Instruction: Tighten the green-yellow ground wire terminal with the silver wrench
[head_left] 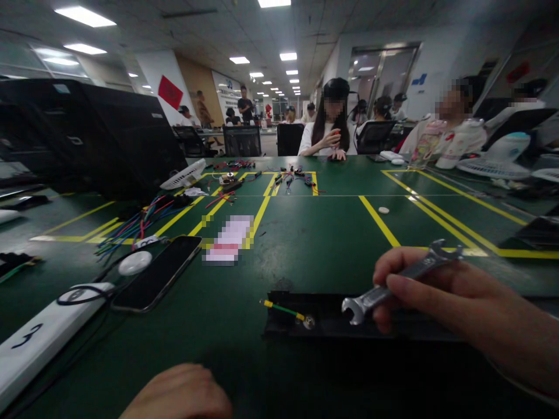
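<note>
Head view: the right hand [463,308] has its fingers clamped around a double-ended wrench [399,282], held over a black tray [305,323] on the green surface [314,244], near a yellow-green wire [282,308]. The left hand [181,393] rests curled, fingers together, holding nothing.

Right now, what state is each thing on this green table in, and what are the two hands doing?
Spanner: lifted off the table, tilted, open end toward the black strip.
Right hand: fingers closed around the spanner.
Left hand: resting low at the table's near edge, holding nothing visible.
Black strip: lying flat.
Yellow-green wire: lying on the strip.
Phone: flat, screen dark.
</note>
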Available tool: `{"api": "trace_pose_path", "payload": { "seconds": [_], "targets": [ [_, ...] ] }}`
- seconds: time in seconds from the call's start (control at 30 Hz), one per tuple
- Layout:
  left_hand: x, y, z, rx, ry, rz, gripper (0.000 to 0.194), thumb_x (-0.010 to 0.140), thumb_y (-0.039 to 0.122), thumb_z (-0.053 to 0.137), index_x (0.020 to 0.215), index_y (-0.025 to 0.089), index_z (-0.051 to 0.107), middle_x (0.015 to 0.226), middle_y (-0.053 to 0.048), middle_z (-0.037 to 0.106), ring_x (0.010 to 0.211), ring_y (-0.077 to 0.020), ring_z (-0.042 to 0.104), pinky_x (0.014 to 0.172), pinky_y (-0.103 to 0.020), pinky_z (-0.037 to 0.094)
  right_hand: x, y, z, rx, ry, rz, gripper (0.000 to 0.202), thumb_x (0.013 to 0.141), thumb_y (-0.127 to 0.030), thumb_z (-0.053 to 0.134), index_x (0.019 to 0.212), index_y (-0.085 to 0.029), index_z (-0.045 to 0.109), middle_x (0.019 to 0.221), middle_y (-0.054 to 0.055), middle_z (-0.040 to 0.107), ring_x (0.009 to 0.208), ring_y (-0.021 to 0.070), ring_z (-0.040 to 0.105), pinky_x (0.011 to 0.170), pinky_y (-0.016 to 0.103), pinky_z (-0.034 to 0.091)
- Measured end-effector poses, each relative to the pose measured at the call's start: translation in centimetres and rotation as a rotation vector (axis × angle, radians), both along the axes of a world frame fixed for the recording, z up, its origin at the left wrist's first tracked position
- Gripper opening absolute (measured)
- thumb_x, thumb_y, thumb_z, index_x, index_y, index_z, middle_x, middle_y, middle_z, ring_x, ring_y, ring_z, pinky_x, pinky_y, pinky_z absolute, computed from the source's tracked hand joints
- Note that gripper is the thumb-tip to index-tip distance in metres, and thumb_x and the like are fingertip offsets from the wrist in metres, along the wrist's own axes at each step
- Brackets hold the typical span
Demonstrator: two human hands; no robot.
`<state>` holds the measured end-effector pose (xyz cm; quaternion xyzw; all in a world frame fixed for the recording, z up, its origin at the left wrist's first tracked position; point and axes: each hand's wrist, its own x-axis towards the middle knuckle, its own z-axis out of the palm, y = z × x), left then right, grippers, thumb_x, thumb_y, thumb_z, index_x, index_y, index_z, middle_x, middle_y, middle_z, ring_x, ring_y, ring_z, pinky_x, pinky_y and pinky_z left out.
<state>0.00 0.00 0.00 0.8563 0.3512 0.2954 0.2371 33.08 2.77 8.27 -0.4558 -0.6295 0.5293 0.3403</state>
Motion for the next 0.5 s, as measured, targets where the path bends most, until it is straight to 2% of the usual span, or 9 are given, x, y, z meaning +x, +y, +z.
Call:
{"api": "trace_pose_path", "payload": {
  "seconds": [0.1,0.17,0.3,0.43,0.5],
  "targets": [
    [2.9,2.0,1.9,0.019,-0.005,0.024,0.021,0.089,0.045,0.060,0.096,0.030,0.075,0.076,-0.002,0.071,0.071,-0.0190,0.069,0.067,-0.028,0.059,-0.7,2.2,-0.6,0.157,-0.136,0.006,0.015,0.097,-0.039,0.053,0.090,-0.027,0.059,0.081,-0.002,0.069,0.079,0.0136,0.064,0.074,0.027,0.048],
    [4.0,3.2,2.2,0.014,-0.017,0.025,0.022,0.090,0.044,0.060,0.099,0.030,0.075,0.081,-0.002,0.073,0.077,-0.0196,0.070,0.072,-0.029,0.060,-1.1,2.7,-1.4,0.161,-0.153,0.025,0.013,0.098,-0.031,0.049,0.090,-0.025,0.057,0.083,-0.001,0.068,0.081,0.0139,0.063,0.077,0.028,0.047],
    [4.2,4.8,1.3,-0.048,-0.012,0.022,0.020,0.093,0.035,0.058,0.105,0.028,0.073,0.096,-0.003,0.075,0.091,-0.0198,0.071,0.082,-0.029,0.059,-1.7,2.8,-2.8,0.112,-0.127,0.076,0.013,0.098,-0.030,0.048,0.092,-0.022,0.056,0.082,0.000,0.066,0.080,0.0149,0.063,0.074,0.029,0.048],
    [3.4,5.8,0.3,-0.091,0.020,0.015,0.024,0.092,0.016,0.057,0.109,0.027,0.070,0.111,-0.002,0.072,0.101,-0.0171,0.070,0.088,-0.026,0.056,-1.7,2.2,-3.2,0.070,-0.176,0.073,0.014,0.099,-0.031,0.048,0.092,-0.022,0.057,0.082,-0.002,0.065,0.078,0.0134,0.062,0.070,0.026,0.046],
    [3.1,6.0,-0.1,-0.097,0.037,0.010,0.025,0.090,0.014,0.060,0.109,0.027,0.069,0.114,-0.002,0.072,0.103,-0.0164,0.069,0.090,-0.024,0.055,-1.6,1.8,-3.4,0.068,-0.222,0.039,0.014,0.099,-0.032,0.048,0.092,-0.024,0.057,0.081,-0.003,0.065,0.078,0.0134,0.061,0.070,0.026,0.045]
  ]
}}
